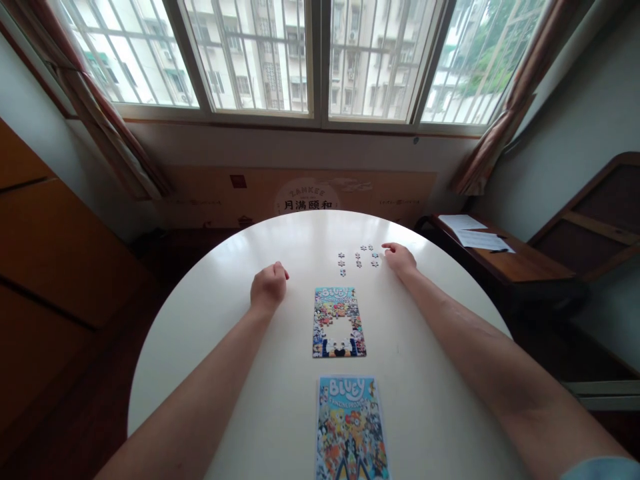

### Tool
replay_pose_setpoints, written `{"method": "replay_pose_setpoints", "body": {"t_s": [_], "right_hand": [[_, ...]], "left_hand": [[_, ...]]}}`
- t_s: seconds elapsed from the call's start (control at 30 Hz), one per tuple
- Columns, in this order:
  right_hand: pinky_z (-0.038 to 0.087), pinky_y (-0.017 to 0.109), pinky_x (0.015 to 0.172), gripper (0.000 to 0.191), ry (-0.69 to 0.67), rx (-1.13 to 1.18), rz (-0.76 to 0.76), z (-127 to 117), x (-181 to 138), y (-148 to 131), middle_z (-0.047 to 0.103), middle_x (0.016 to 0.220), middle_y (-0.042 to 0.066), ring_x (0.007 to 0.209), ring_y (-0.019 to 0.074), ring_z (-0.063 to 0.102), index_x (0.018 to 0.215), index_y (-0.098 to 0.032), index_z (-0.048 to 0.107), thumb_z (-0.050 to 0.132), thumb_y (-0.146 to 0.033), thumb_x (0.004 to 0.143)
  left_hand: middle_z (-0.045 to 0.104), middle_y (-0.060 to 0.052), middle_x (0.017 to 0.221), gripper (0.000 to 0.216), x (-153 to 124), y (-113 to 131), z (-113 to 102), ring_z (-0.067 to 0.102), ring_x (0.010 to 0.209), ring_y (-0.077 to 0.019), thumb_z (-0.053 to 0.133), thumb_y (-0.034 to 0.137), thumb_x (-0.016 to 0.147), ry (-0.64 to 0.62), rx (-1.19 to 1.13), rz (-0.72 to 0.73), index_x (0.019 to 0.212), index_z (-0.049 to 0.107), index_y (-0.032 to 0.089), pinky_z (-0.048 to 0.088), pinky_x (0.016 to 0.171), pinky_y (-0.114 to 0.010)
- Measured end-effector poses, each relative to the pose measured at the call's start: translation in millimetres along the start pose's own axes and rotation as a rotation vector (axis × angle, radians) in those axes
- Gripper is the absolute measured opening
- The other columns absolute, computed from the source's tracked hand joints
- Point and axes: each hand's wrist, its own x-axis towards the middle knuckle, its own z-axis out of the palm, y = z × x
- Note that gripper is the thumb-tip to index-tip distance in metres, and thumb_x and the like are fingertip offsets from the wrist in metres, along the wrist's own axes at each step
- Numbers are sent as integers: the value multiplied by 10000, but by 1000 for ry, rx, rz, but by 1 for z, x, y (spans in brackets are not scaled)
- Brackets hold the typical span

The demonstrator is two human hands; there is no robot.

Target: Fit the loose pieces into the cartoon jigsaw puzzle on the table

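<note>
My left hand point(270, 287) rests on the white table as a loose fist, thumb side up, with nothing showing in it. To its right lies a partly filled jigsaw puzzle point(319, 327) with "BLUEY" across the top and a gap in its middle. Beyond the puzzle, several loose puzzle pieces point(359, 256) are spread out in short rows. My right hand point(399, 257) is just right of these pieces, its index finger stretched toward them and the other fingers curled. No piece shows in its grasp. Nearest me lies the matching reference picture point(351, 417), fully printed.
The round white table point(190, 347) carries all of this. Behind it, a long printed cardboard box point(350, 190) stands below the barred windows point(260, 60). At the right, a low wooden table point(493, 250) holds papers point(470, 239) and dark pens. An orange-brown cabinet point(45, 247) stands at left.
</note>
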Motion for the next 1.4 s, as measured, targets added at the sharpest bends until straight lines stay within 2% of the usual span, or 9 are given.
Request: {"method": "replay_pose_setpoints", "body": {"t_s": [0.2,0.33,0.47,0.73,0.97,1.07,1.13,1.23,1.4], "right_hand": [[521,258,732,298,-119,-14,-17,-6,12,-5,771,954,45,782,173,702,1052,-224,794,643,-357,833],[515,269,739,285,-136,-84,-54,-9,10,-14,768,914,55,836,209,705,931,-223,812,762,-419,730],[519,308,796,270,-101,-155,-50,-10,7,-21,762,950,64,923,239,692,904,-237,808,801,-375,672],[527,325,782,192,-119,-75,-21,-14,13,-21,732,793,56,814,222,683,786,-181,772,833,-271,628],[508,260,656,234,-85,170,-87,-36,-29,-29,739,897,95,750,164,654,909,-125,730,767,-301,760],[497,240,621,355,-175,275,-159,-46,-73,-42,747,911,89,708,133,636,1053,-135,721,783,-335,767],[460,239,547,529,-375,393,-204,-48,-107,-51,748,863,71,638,124,608,1190,-172,698,836,-377,723],[398,220,479,411,-655,503,-202,-44,-152,-64,739,788,64,575,100,575,1011,-168,745,862,-405,696],[375,192,439,278,-785,588,-190,-34,-180,-73,755,839,66,546,78,597,989,-170,747,780,-375,805]], "left_hand": [[602,-50,535,427,-1,-1,-2,605,565,-248,357,423,921,4,7,49,606,586,246,404,555,-322],[614,-51,555,436,-2,0,-2,603,565,-240,351,411,927,-2,10,57,597,582,243,403,562,-321],[635,-57,592,441,-3,0,-1,604,571,-234,346,404,930,-13,17,58,604,590,236,400,567,-323],[594,-50,523,446,-5,2,-1,597,564,-234,344,395,926,-43,14,69,600,599,228,401,572,-324],[584,-32,507,424,-10,7,-8,601,565,-210,400,417,914,-95,-18,120,639,638,199,421,560,-295],[610,-25,548,392,-20,19,-17,604,558,-181,448,416,906,-204,-41,222,693,678,179,437,550,-274],[638,-32,597,338,-30,31,-23,611,561,-164,503,388,890,-363,-42,330,746,711,164,446,535,-260],[666,-46,648,288,-47,48,-29,588,523,-145,585,376,870,-579,-23,371,887,760,148,447,483,-253],[725,-102,800,343,-63,62,-30,639,632,-169,661,420,852,-808,5,307,985,770,123,454,441,-242]]}}
